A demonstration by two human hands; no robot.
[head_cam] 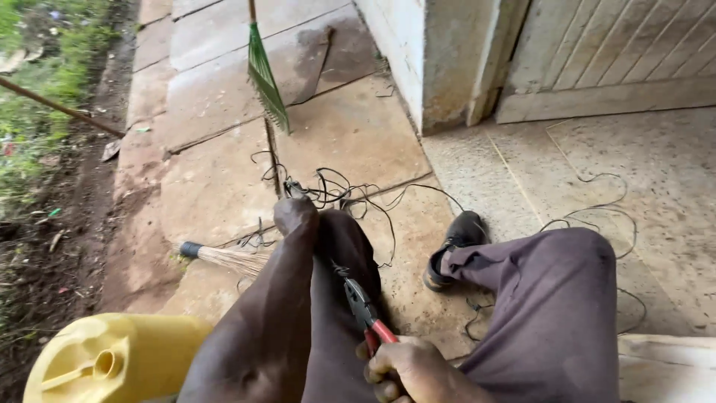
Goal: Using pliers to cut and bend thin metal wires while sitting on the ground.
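Right hand [406, 371] fists red-handled pliers [364, 310]; left hand [295, 216], arm extended, seemingly pinches tangled wire [335, 190].

Pliers [363, 306] in right hand [410, 369] between the legs; left hand [294, 215] ahead at tangled wire [335, 190]; jerrycan [112, 358] left, hand broom [224, 256] beyond it, shoe [456, 246] right.

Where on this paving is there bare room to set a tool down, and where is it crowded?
Free: the speckled floor between the door and the right knee; the slab between the rake and the wall corner. Crowded: black wire tangles ahead of the left hand, beside the shoe and broom.
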